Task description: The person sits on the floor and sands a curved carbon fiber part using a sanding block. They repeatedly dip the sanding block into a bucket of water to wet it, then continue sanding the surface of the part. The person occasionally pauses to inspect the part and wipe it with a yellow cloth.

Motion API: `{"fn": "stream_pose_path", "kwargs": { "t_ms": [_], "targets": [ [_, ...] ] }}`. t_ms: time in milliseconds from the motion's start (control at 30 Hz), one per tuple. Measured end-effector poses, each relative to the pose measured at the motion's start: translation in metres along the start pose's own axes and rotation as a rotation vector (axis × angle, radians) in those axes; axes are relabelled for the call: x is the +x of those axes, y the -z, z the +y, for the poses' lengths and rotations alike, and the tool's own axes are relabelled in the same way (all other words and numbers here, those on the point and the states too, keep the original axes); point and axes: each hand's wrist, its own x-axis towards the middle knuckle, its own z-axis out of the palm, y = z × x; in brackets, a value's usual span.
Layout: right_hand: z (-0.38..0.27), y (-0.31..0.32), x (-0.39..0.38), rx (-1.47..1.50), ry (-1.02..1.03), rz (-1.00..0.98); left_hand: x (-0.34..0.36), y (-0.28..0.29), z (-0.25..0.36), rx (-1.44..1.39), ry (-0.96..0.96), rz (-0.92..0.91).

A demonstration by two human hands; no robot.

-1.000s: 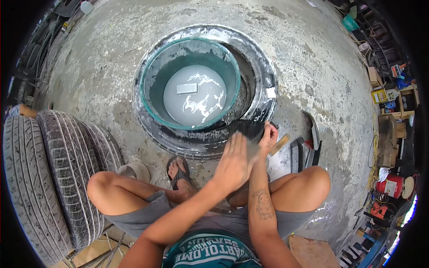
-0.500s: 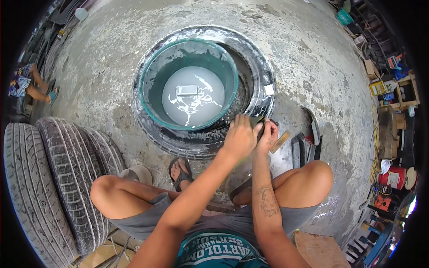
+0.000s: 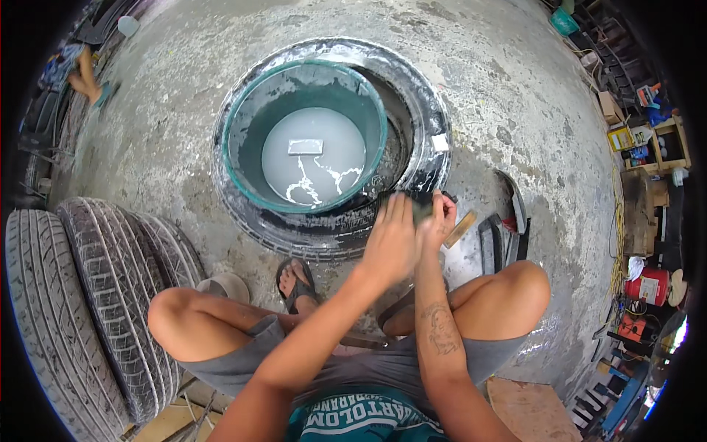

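My left hand (image 3: pixel 395 236), blurred, presses with its fingers together over a dark piece (image 3: pixel 422 199); what lies beneath them is unclear, with something dark greenish beside the thumb. The tattooed forearm leads to my right hand (image 3: pixel 442 219), its fingers curled on that black piece. Just beyond both hands lies a large tire (image 3: pixel 309 242) on the floor, with a green tub (image 3: pixel 247 136) standing inside it. The tub holds greyish-white liquid with a pale rectangular block (image 3: pixel 305 147) in it. A wooden block (image 3: pixel 459 230) lies right of my hands.
Tires (image 3: pixel 99 309) stand at left beside a bucket (image 3: pixel 227 287). Black curved pieces (image 3: pixel 490 247) lie at right. My bent legs flank my arms. Boxes (image 3: pixel 622 136), cables and a red canister (image 3: pixel 646 286) line the right edge. Another person's legs (image 3: pixel 85 74) show at upper left.
My left hand moved up and right along the dark piece, then slightly back toward me since half a second ago. The other person's legs came into view and moved upward in the picture.
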Motion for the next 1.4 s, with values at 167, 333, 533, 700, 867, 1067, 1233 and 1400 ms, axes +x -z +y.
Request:
{"fn": "stream_pose_path", "kwargs": {
  "t_ms": [167, 333, 533, 700, 867, 1067, 1233, 1400],
  "targets": [
    [0.008, 0.006, 0.009, 0.120, -0.064, 0.027, -0.014, -0.008, 0.015, 0.003, -0.003, -0.017],
    [0.010, 0.002, 0.000, 0.015, -0.007, -0.032, 0.015, 0.000, 0.000, 0.011, -0.011, -0.063],
    [0.014, 0.003, 0.001, 0.045, -0.062, 0.015, -0.019, -0.007, 0.003, 0.052, -0.101, 0.026],
    [0.020, 0.006, 0.001, 0.179, 0.009, -0.021, 0.016, -0.003, 0.006, 0.046, -0.052, -0.099],
    [0.006, 0.001, -0.001, 0.057, -0.050, 0.007, 0.006, -0.006, 0.007, -0.029, 0.004, -0.056],
    [-0.002, -0.004, 0.000, 0.075, -0.086, 0.073, 0.003, 0.000, 0.015, 0.110, -0.106, -0.075],
    [0.009, 0.004, 0.000, 0.164, -0.025, -0.090, 0.017, -0.004, 0.006, 0.008, -0.048, -0.076],
    [0.007, 0.015, -0.005, 0.038, -0.035, 0.029, -0.002, -0.018, 0.018, -0.020, -0.077, -0.086]
  ]
}}
